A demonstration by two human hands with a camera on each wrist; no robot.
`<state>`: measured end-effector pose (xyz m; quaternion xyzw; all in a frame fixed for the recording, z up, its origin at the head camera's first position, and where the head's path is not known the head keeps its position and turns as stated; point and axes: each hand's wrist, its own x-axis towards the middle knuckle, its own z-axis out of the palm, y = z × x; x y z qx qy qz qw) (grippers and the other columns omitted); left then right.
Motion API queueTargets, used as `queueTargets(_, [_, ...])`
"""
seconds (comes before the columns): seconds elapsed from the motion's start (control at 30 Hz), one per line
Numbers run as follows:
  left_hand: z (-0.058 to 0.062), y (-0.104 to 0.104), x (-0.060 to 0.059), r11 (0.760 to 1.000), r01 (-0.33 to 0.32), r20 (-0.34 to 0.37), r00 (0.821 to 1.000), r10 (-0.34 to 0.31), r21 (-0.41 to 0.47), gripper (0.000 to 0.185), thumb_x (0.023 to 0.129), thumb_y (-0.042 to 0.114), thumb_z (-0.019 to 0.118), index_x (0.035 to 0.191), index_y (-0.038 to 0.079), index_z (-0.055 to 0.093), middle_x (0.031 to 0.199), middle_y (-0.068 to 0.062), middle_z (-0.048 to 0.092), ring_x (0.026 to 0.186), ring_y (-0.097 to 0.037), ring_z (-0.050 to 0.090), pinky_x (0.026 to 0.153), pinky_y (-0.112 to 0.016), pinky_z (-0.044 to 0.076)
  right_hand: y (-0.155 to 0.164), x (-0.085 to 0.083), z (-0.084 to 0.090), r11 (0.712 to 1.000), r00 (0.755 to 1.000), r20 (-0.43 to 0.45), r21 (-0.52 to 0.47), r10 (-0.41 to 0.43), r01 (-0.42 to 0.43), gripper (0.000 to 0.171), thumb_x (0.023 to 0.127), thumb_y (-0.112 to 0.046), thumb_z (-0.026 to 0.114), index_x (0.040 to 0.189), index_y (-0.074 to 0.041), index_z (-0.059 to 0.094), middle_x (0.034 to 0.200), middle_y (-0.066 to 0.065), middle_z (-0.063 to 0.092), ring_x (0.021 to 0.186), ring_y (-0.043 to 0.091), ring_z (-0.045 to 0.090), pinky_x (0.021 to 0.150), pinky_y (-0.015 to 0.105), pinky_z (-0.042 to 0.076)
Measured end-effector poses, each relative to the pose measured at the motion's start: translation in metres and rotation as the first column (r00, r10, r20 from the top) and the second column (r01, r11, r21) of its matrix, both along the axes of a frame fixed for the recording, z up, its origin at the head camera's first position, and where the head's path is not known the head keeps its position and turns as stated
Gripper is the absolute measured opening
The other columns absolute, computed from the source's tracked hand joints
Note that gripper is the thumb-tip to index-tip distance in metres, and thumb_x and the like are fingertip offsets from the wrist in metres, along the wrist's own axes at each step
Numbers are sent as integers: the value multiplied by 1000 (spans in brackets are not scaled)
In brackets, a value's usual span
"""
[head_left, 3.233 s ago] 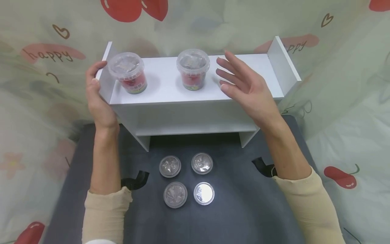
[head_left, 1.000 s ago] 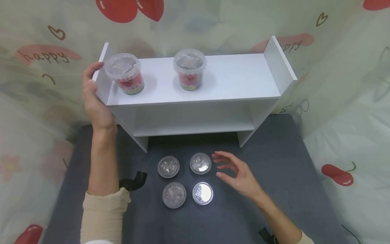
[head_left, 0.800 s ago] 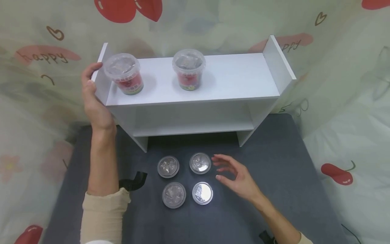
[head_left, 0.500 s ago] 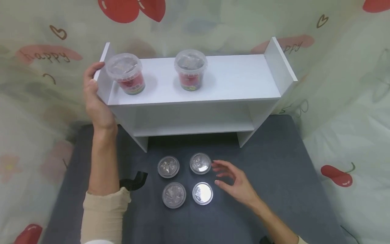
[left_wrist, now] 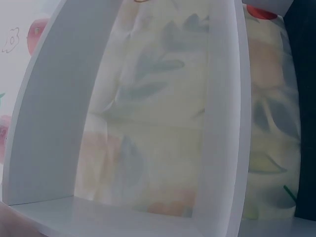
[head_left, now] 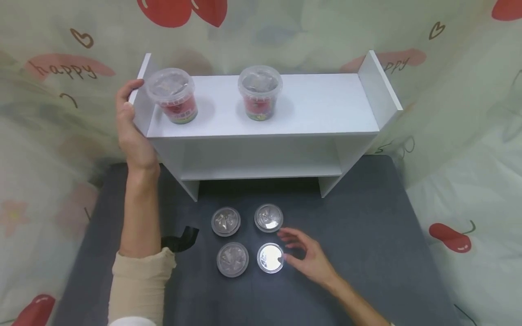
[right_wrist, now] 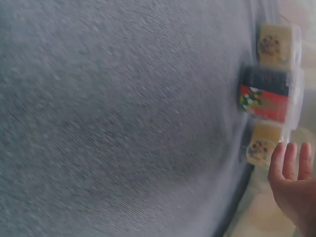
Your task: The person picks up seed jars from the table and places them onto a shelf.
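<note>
My left hand [head_left: 134, 133] grips the left side panel of a white two-level shelf [head_left: 322, 104], fingers over its outer edge. On the top board stand two clear lidded tubs with red contents, one at the left [head_left: 177, 106] and one near the middle [head_left: 259, 102]. My right hand [head_left: 311, 260] is low over the table, fingers apart and slightly bent, thumb tip at the rim of the front right tub [head_left: 269, 259]. Its forefinger is close to the back right tub [head_left: 268, 218]. The right wrist view shows the right hand [right_wrist: 294, 190] beside a yellow-labelled tub [right_wrist: 261, 143] and a red-and-black one [right_wrist: 266, 96].
Two more lidded tubs, back left [head_left: 226, 222] and front left [head_left: 232, 260], sit on the dark grey table [head_left: 367, 217]. A black strap [head_left: 181, 240] hangs by the left forearm. Patterned curtain [head_left: 318, 36] surrounds the table behind and at the sides.
My right hand has come down from above the shelf's top board to the tubs on the table, then nearer the front right one. The left hand has kept its hold on the side panel.
</note>
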<state>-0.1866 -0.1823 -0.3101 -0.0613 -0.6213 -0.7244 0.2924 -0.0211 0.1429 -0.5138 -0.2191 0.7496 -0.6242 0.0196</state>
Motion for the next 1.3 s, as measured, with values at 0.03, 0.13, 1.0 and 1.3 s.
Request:
queueTargets(0.03, [0, 0, 0, 1000, 4, -3, 1000, -4, 7, 48, 93, 24, 24, 127, 17, 58, 134, -7, 52, 125, -24, 46, 100, -33, 33, -1, 1, -2, 1000, 1000, 7, 3, 0, 0, 56, 75, 16, 74, 128, 10, 55, 120, 20, 64, 111, 24, 62, 84, 52, 52])
queueTargets(0.13, [0, 0, -1, 1000, 7, -6, 1000, -7, 20, 49, 92, 22, 24, 126, 16, 59, 132, -8, 53, 123, -24, 47, 98, -32, 34, -3, 4, -6, 1000, 1000, 17, 17, -2, 2, 56, 75, 14, 76, 127, 9, 56, 121, 20, 64, 112, 27, 61, 84, 52, 52])
queueTargets(1.0, [0, -1, 0, 998, 10, -21, 1000, -8, 58, 48, 93, 23, 25, 126, 15, 59, 131, -9, 53, 123, -24, 48, 98, -32, 35, -11, 22, -24, 983, 992, 123, 185, -15, -8, 74, 72, -1, 86, 138, 0, 52, 128, 15, 61, 115, 33, 59, 91, 40, 53])
queueTargets(1.3, [1, 0, 0, 1000, -2, 1, 1000, 2, 15, 48, 94, 23, 24, 127, 17, 58, 134, -7, 52, 125, -23, 47, 100, -35, 33, -16, 24, -30, 983, 995, 98, 185, -33, 15, 77, 70, -2, 87, 138, 1, 52, 132, 17, 60, 120, 35, 56, 93, 35, 51])
